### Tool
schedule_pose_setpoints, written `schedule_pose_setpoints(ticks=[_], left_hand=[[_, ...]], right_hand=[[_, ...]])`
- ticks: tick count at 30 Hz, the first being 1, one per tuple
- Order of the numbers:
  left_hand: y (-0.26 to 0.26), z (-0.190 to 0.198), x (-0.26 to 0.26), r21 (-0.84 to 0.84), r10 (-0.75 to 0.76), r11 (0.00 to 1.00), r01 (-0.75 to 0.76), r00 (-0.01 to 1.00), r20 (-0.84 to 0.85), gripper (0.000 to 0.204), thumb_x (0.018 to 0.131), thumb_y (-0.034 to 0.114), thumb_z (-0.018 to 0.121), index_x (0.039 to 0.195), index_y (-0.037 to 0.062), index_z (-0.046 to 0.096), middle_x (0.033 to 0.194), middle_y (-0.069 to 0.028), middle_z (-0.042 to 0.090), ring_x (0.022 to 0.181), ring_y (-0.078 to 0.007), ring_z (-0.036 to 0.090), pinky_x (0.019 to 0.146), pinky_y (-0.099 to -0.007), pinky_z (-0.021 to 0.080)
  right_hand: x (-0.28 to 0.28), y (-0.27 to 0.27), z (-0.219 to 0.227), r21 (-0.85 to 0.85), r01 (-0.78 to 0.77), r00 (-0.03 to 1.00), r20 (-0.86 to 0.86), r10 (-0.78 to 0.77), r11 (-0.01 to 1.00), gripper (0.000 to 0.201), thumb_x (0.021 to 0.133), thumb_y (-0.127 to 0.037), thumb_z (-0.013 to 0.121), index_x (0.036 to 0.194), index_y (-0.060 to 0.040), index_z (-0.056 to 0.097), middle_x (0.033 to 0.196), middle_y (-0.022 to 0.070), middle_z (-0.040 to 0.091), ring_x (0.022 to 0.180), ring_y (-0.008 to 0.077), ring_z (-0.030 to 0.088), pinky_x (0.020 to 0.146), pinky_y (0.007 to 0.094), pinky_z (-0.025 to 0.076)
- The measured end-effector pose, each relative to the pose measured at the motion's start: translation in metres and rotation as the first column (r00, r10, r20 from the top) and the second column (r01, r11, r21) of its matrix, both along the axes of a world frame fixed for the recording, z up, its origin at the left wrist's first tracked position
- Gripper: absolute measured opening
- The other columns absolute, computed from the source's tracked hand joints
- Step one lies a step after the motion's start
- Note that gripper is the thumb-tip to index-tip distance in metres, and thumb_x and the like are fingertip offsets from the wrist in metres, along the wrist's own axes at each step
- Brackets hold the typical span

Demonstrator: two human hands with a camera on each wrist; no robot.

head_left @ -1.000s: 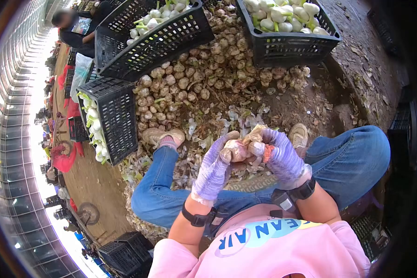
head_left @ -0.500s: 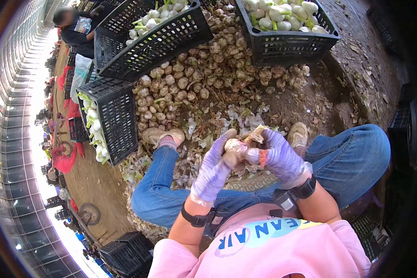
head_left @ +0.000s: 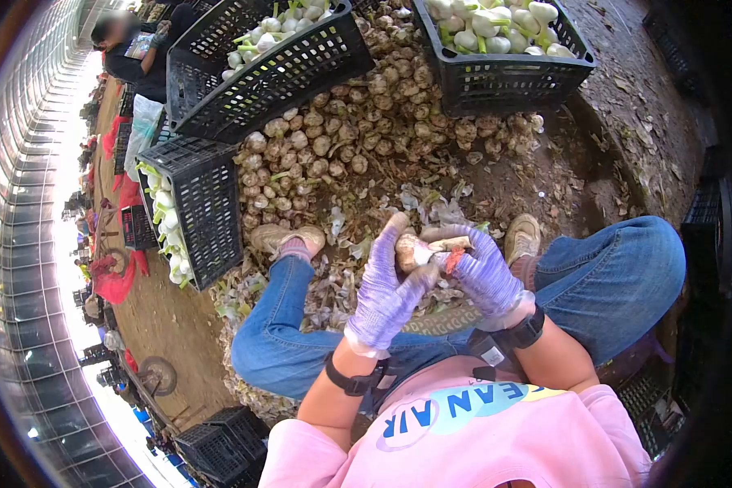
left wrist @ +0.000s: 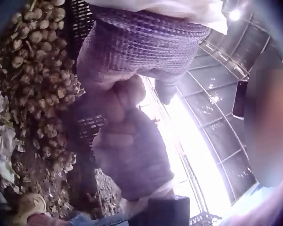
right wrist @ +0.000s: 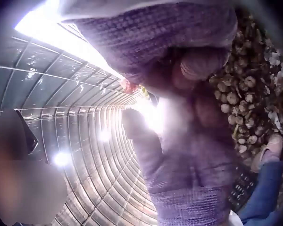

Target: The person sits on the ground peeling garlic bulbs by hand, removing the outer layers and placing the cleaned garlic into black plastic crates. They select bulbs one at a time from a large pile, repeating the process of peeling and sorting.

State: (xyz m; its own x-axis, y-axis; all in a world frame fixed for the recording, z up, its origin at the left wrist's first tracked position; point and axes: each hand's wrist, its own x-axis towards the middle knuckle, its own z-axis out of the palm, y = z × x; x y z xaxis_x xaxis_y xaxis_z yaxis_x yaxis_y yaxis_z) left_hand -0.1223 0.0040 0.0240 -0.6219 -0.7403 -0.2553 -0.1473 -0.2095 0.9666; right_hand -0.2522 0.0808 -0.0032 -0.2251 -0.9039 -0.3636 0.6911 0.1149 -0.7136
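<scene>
In the head view, a garlic bulb (head_left: 412, 254) with brown outer skin and a pale patch is held up between both hands over the lap. The left hand (head_left: 382, 291), in a purple knit glove, grips the bulb from the left, its thumb below and fingers behind. From the right, the gloved right hand (head_left: 490, 275) pinches the bulb's dry stalk (head_left: 455, 243); an orange-red band (head_left: 454, 259) wraps its thumb. Both wrist views show the two gloves close together, with the bulb mostly hidden and blurred.
Unpeeled garlic (head_left: 321, 146) lies heaped ahead, with loose peelings (head_left: 354, 236) nearer the feet. Black crates of white garlic stand around: a tilted one (head_left: 285, 89), one at right (head_left: 516, 85), one on its side (head_left: 207, 207). Another person (head_left: 134, 61) sits at upper left.
The bulb has turned in the hands. The left thumb has swung away from the bulb's face toward the right hand, and the stalk lies flatter. The far person's arm has risen.
</scene>
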Motion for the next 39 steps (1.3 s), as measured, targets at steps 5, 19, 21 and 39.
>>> schedule_pose_setpoints(ticks=[5, 19, 21, 39], left_hand=[[-0.029, -0.005, 0.017, 0.664, -0.114, 0.741, 0.102, 0.993, -0.025, 0.069, 0.084, 0.051, 0.055, 0.131, 0.0042, 0.036, 0.092, -0.0073, 0.059, 0.052, -0.0104, 0.055, 0.04, -0.0196, 0.041], [-0.004, -0.006, -0.006, 0.416, 0.224, 0.896, -0.157, 0.968, -0.116, 0.05, 0.089, 0.049, 0.049, 0.118, 0.0074, 0.046, 0.095, -0.0111, 0.06, 0.071, -0.0176, 0.061, 0.05, -0.0255, 0.048], [-0.001, -0.011, -0.009, 0.54, 0.32, 0.826, -0.158, 0.921, -0.221, 0.048, 0.09, 0.047, 0.048, 0.119, 0.0085, 0.045, 0.1, -0.0119, 0.06, 0.074, -0.0191, 0.062, 0.051, -0.0264, 0.05], [-0.016, -0.009, 0.011, -0.052, 0.069, 0.996, -0.072, 0.996, -0.055, 0.035, 0.086, 0.018, 0.061, 0.116, 0.0004, 0.055, 0.115, -0.0094, 0.055, 0.103, -0.0194, 0.057, 0.088, -0.0288, 0.047]], right_hand=[[-0.016, 0.003, -0.01, -0.228, -0.307, 0.614, -0.789, 0.009, 0.924, 0.025, 0.08, -0.011, 0.062, 0.103, -0.0008, 0.057, 0.091, 0.0059, 0.059, 0.084, 0.0159, 0.058, 0.074, 0.0289, 0.047], [0.002, -0.002, -0.013, -0.107, 0.034, 0.828, 0.56, 0.032, 0.994, 0.037, 0.087, -0.028, 0.052, 0.105, 0.004, 0.054, 0.082, 0.0079, 0.059, 0.067, 0.0133, 0.052, 0.062, 0.0247, 0.043], [0.008, 0.0, -0.012, -0.057, 0.182, 0.717, 0.691, -0.093, 0.982, 0.032, 0.088, -0.021, 0.049, 0.106, 0.0049, 0.053, 0.086, 0.0094, 0.06, 0.071, 0.015, 0.056, 0.068, 0.0257, 0.046], [-0.007, -0.007, -0.006, -0.114, 0.242, 0.892, 0.418, -0.174, 0.964, 0.03, 0.089, -0.021, 0.053, 0.111, -0.0008, 0.05, 0.098, 0.0123, 0.06, 0.082, 0.0218, 0.061, 0.073, 0.0347, 0.051]])
